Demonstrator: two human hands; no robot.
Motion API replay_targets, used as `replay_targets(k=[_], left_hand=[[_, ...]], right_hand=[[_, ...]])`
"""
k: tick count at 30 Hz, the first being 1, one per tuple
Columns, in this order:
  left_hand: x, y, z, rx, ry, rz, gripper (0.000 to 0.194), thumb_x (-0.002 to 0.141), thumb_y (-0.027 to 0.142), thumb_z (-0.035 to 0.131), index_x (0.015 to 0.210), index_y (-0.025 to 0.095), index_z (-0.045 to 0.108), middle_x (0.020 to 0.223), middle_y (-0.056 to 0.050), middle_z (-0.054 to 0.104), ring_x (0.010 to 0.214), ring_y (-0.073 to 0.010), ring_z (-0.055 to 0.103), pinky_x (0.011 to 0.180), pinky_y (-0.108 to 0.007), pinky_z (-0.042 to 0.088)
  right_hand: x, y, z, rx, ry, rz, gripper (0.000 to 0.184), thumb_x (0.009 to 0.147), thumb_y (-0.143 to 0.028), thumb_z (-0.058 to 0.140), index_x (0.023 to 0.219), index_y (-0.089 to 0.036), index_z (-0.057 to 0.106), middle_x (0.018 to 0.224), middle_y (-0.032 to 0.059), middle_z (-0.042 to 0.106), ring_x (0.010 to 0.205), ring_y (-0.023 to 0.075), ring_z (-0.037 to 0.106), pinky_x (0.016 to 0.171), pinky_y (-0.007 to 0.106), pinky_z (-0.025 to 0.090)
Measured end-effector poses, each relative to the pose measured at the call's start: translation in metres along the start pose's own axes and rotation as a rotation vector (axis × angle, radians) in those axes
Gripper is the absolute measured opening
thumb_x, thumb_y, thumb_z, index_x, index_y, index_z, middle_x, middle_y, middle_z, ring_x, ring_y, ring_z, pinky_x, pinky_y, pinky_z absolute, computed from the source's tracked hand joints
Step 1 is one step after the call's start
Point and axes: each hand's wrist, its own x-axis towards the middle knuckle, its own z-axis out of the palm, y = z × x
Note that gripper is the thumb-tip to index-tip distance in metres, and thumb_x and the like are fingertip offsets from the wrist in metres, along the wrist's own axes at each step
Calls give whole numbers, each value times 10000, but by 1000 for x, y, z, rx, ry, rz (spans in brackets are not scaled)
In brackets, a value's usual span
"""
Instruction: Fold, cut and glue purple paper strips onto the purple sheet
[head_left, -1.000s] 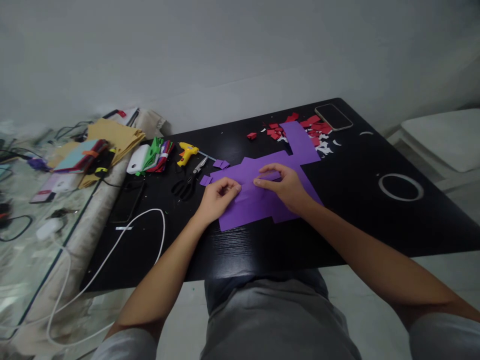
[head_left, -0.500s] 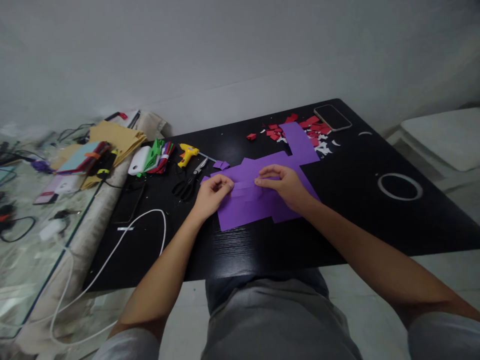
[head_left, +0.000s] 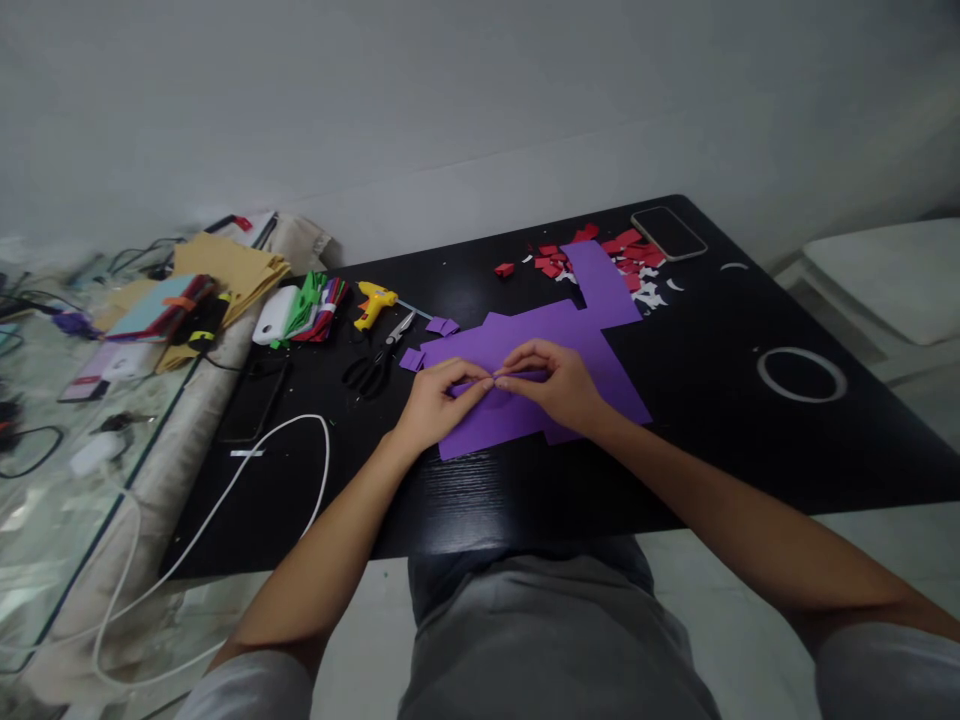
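Observation:
Purple paper sheets overlap on the black table in front of me, and both hands are over them. My left hand pinches a narrow strip of purple paper, thumb against fingers. From the other side my right hand pinches the same strip, its fingertips meeting those of the left. The strip is mostly covered by my fingers and blends with the sheets below. Small folded purple paper pieces lie past my left hand, near black-handled scissors.
A yellow glue gun and bundled coloured strips lie at the back left. Red and white scraps sit by a phone at the back right. A white ring lies right. A white cable crosses the left side.
My hands have come together over the purple sheets: the left moved right, the right slightly left and down. Their fingertips now meet at the strip, which was stretched between them before.

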Motion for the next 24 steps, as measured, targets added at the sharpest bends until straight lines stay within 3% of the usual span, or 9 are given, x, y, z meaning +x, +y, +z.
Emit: replay_targets(k=[19, 24], left_hand=[[1, 7, -1, -49, 46, -36, 128, 931, 321, 737, 878, 216, 787, 836, -35, 773, 789, -183, 688, 754, -308, 511], [0, 5, 1, -116, 80, -100, 141, 911, 336, 750, 899, 198, 773, 848, -39, 760, 771, -171, 682, 749, -301, 527]], right_hand=[[1, -4, 1, 131, 20, 106, 430, 661, -360, 924, 955, -261, 627, 852, 2, 797, 882, 234, 775, 921, 434, 597], [3, 0, 0, 154, 17, 119, 453, 639, -404, 934, 926, -256, 618, 860, 11, 771, 902, 241, 764, 899, 433, 591]])
